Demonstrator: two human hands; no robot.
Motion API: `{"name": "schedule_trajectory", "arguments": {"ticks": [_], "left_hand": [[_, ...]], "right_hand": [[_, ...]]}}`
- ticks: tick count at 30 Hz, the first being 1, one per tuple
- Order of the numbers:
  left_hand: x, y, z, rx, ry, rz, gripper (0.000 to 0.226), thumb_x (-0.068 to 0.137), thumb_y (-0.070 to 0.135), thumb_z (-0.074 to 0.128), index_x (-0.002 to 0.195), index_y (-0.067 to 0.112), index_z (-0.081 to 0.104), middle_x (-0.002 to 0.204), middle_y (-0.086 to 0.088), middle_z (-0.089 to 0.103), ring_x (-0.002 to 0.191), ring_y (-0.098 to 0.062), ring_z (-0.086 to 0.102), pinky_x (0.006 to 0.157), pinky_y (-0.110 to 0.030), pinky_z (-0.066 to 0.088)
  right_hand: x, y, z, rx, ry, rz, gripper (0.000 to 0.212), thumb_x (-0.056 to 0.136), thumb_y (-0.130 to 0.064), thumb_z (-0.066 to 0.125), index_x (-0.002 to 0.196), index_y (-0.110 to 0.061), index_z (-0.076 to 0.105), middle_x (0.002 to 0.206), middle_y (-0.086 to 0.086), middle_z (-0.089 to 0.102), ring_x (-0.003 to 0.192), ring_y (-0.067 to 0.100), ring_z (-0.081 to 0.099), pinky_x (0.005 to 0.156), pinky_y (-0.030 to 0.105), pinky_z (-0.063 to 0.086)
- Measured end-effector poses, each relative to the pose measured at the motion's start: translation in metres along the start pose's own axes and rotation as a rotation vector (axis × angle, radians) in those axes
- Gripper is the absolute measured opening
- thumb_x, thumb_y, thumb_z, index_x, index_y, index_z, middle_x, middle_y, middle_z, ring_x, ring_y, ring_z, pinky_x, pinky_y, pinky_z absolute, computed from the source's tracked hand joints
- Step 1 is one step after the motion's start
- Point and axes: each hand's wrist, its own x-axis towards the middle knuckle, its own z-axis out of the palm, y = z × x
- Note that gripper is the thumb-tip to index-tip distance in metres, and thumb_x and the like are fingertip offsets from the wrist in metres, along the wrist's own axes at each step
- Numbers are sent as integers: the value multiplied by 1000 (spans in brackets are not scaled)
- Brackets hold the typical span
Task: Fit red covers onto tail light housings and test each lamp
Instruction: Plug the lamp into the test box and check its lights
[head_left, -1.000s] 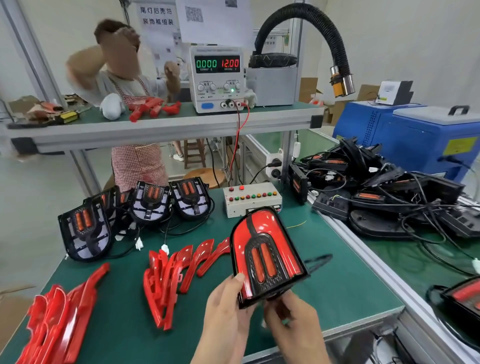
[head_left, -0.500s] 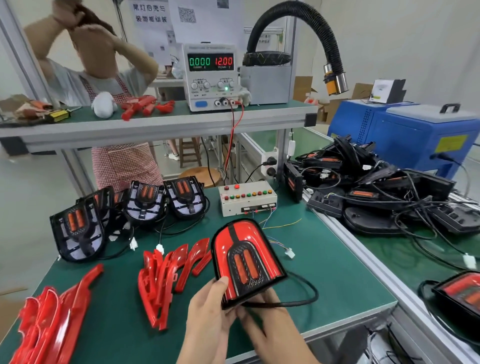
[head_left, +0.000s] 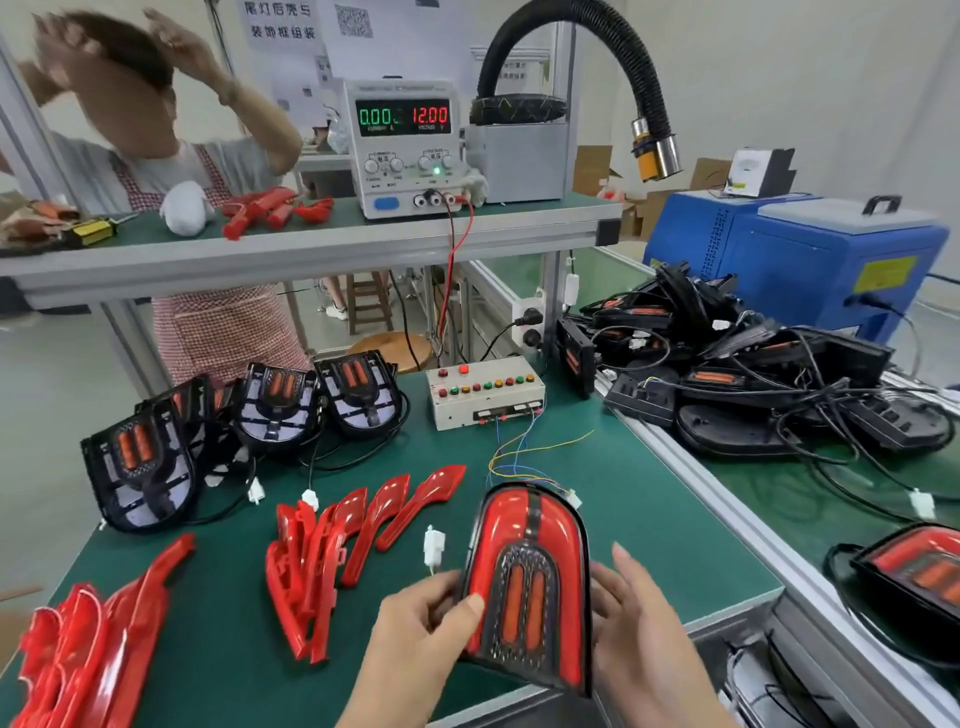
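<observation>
I hold an assembled tail light (head_left: 527, 582) with red covers fitted, upright above the near edge of the green bench. My left hand (head_left: 421, 626) grips its left side, thumb on the front, and also holds the lamp's wire with a white connector (head_left: 434, 545) sticking up. My right hand (head_left: 641, 618) supports the right side from behind, fingers nearly straight. Loose red covers (head_left: 332, 545) lie to the left, with more (head_left: 88, 654) at the near left corner. Bare black housings (head_left: 140, 462) (head_left: 358, 389) stand along the back left.
A white test box (head_left: 485, 397) with coloured buttons sits mid-bench, its thin wires trailing toward the lamp. A power supply (head_left: 405, 145) on the upper shelf reads 12.00. A heap of black housings (head_left: 753, 379) fills the right bench. A person stands behind the shelf.
The lamp has swung from tilted left to nearly upright and moved right. The white connector now stands up beside my left hand. My right hand has shifted from under the lamp to its right side.
</observation>
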Motion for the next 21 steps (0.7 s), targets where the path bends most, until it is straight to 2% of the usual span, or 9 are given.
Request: {"name": "schedule_trajectory", "arguments": {"ticks": [2,4,8,11,13,15,17,19,21], "left_hand": [[-1,1,4,54,-54,1,28,91,12,69,100,36,82,92,0,80,94,-12,76,81,-23,58],[1,3,9,76,-100,-6,35,94,1,66,111,30,77,97,8,80,97,-5,75,81,-14,54],[11,21,13,101,-197,20,34,83,26,70,116,31,75,104,7,79,102,-7,74,93,-26,55],[34,37,36,-152,-77,-15,17,91,15,69,91,21,85,98,-5,80,90,-14,76,86,-36,53],[48,49,62,-275,-2,-67,34,100,16,57,83,22,85,90,-8,79,75,-18,72,76,-35,52],[57,62,93,-348,16,-68,27,100,12,59,88,20,82,86,-11,74,69,-18,67,66,-31,54],[61,71,125,-413,-25,-98,19,98,5,62,99,18,75,92,-14,71,73,-22,66,60,-31,58],[65,80,159,-481,-123,-183,18,97,1,60,110,12,66,95,-17,68,71,-24,64,62,-34,58],[69,92,191,-535,-231,-251,20,96,-2,58,113,9,61,84,-14,65,61,-18,62,54,-26,55]], "right_hand": [[-3,0,4,-157,-71,-45,49,82,-48,71,111,-9,77,108,18,75,97,35,74,81,45,60],[-5,-4,5,-284,-55,-131,41,78,-49,75,107,-20,78,111,17,76,102,34,74,89,47,59],[-16,-28,1,-279,-104,-152,30,90,-38,73,116,-23,74,120,16,73,111,35,71,97,51,56],[-27,-48,-11,-289,-43,-214,27,98,-38,61,118,-23,72,119,12,74,111,31,71,99,50,54],[-36,-62,-22,-243,23,-266,28,101,-35,58,118,-19,71,116,12,75,109,29,72,100,51,54],[-47,-75,-37,-197,89,-332,28,101,-32,57,120,-15,69,116,12,75,109,30,72,101,52,53],[-60,-87,-54,-162,134,-405,31,101,-31,57,125,-13,65,119,14,74,112,31,70,100,51,55],[-74,-97,-74,-142,155,-479,31,101,-31,58,127,-15,63,123,14,72,116,32,69,100,52,55],[-89,-110,-96,-166,199,-546,22,103,-30,57,122,-22,66,123,11,72,115,29,69,99,52,55]]}}
